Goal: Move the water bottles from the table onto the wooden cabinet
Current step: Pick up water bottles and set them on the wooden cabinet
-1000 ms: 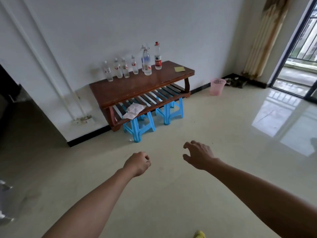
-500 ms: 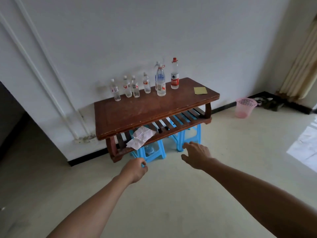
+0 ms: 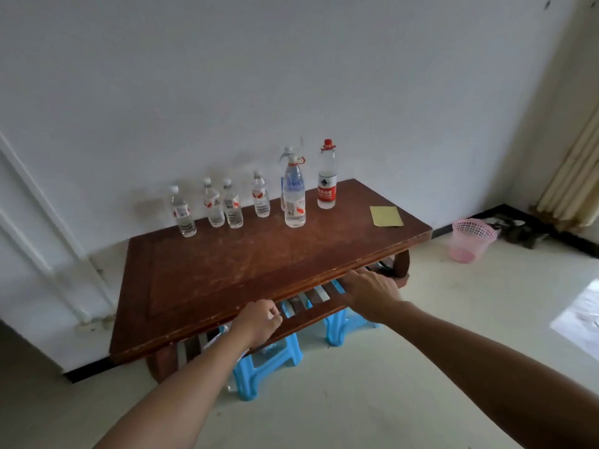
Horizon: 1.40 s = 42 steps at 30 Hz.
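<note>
Water bottles (image 3: pixel 293 192), seven or so, stand upright in a row at the back of the wooden tabletop (image 3: pixel 227 273), against the wall. Head view: the tabletop fills far more of the frame than half a second ago; the person has walked up, both arms out front. Likely approach done, bottles now within a reach. Left hand (image 3: pixel 259 320) loosely curled, empty, at the near edge. Right hand (image 3: pixel 369 291) half open, fingers spread, empty, near that edge too; contact unclear.

Plain white wall (image 3: pixel 291 76) at the back, pale glossy floor (image 3: pixel 372 384) with a bright patch of light on the right. Pink wastebasket (image 3: pixel 471 239) far right, beige curtain (image 3: pixel 570 176) in the corner, blue plastic stools (image 3: pixel 269 364) near.
</note>
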Motion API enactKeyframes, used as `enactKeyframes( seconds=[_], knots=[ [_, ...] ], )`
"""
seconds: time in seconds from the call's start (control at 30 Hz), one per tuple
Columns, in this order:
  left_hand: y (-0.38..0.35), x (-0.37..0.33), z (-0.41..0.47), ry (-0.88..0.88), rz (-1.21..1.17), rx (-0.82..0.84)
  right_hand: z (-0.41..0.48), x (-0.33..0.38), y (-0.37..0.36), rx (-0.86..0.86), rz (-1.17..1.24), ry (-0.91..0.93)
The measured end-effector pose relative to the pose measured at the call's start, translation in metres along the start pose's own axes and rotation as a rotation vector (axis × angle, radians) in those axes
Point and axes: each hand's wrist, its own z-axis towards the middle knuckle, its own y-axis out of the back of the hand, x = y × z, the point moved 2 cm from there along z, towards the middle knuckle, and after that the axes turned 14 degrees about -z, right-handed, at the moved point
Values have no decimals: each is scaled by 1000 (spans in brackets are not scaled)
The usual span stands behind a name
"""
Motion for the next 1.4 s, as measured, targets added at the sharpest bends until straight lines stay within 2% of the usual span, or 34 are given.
enactKeyframes(
  seconds=[0.07, 0.1, 0.3, 0.53, 0.67, 0.87, 0.97, 1.1, 1.2, 1.4],
  knots=[
    [13, -10, 30, 5, 0, -6, 31, -10, 9, 3, -1, -9],
    [24, -16, 79, 3, -7, -2, 73, -24, 10, 11, 3, -35],
    [43, -29, 169, 5, 43, 56, 162, -46, 5, 44, -7, -37],
    [59, -15, 290, 87, -51, 19, 318, -52, -10, -5, 40, 106],
    [73, -24, 365, 132, -93, -40, 421, -56, -1, -135, 79, 180],
    [82, -24, 428, 252, -206, -122, 550, -43, 32, -370, 67, 337],
    [82, -15, 436, 301, -227, -96, 584, -26, 30, -364, 21, 359],
    [96, 3, 465, 350, -208, -123, 612, -8, 16, -193, 31, 321],
    [98, 15, 489, 376, -265, -98, 615, -8, 6, -260, 88, 255],
    [79, 29, 549, 450, -558, -77, 614, -51, -6, -337, 243, 136]
  ],
)
